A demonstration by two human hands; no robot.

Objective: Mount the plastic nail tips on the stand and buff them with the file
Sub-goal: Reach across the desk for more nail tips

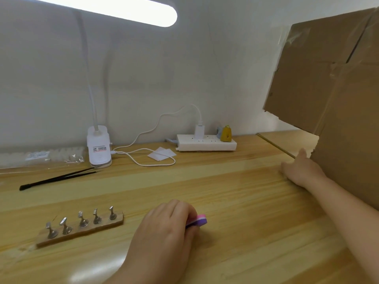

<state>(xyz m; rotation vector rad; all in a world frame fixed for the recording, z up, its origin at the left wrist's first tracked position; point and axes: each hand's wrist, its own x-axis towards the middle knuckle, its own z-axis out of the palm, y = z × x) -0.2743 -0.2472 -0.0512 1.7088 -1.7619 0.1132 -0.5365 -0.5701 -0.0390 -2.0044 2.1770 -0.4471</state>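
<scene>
Head view: left hand [164,224] curled over the file [198,221], pink-purple end poking out at 3 o'clock; looks a light foam block, slightly soft, best pinched by its long sides. Stand [82,227] at 9 o'clock of that hand, five metal pegs bare and top-heavy; steady its wooden base. Nail tips probably in the bag [41,157] at 10 o'clock. Right hand [301,171] relaxed, touching the cardboard box [328,78] that crowds 2 o'clock; bare table [235,191] between the hands.

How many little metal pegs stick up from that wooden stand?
5, in one row along the wooden stand: pegs at and. None seem hidden.
</scene>
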